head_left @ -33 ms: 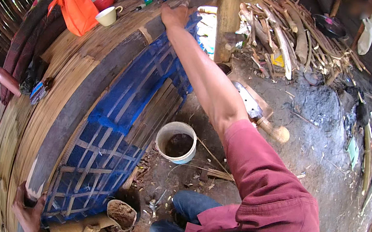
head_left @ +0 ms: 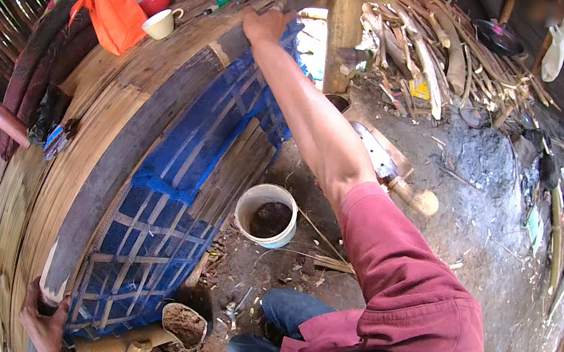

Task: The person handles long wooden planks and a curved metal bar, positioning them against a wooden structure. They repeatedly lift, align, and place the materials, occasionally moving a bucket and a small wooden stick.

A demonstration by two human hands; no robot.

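Observation:
A long dark grey board [head_left: 125,142] runs along the edge of a slatted bamboo platform [head_left: 30,208]. At its near end my left hand [head_left: 44,324] is closed round the board's tip, the thumb and fingers on either side. My right arm reaches far forward, and my right hand [head_left: 266,26] grips the far part of the board, its fingertips partly hidden. Below the board, between my hands, hangs blue netting [head_left: 178,147] over a lattice of thin strips [head_left: 134,256]. Part of the netting is open, showing brown slats [head_left: 231,167].
On the platform stand a cream cup [head_left: 159,24], an orange bag [head_left: 111,17] and a red bowl [head_left: 155,2]. A white bucket [head_left: 263,236] with dark contents sits on the dirt floor. Beyond my right arm lie a wooden-handled blade [head_left: 382,155] and heaped firewood [head_left: 445,47].

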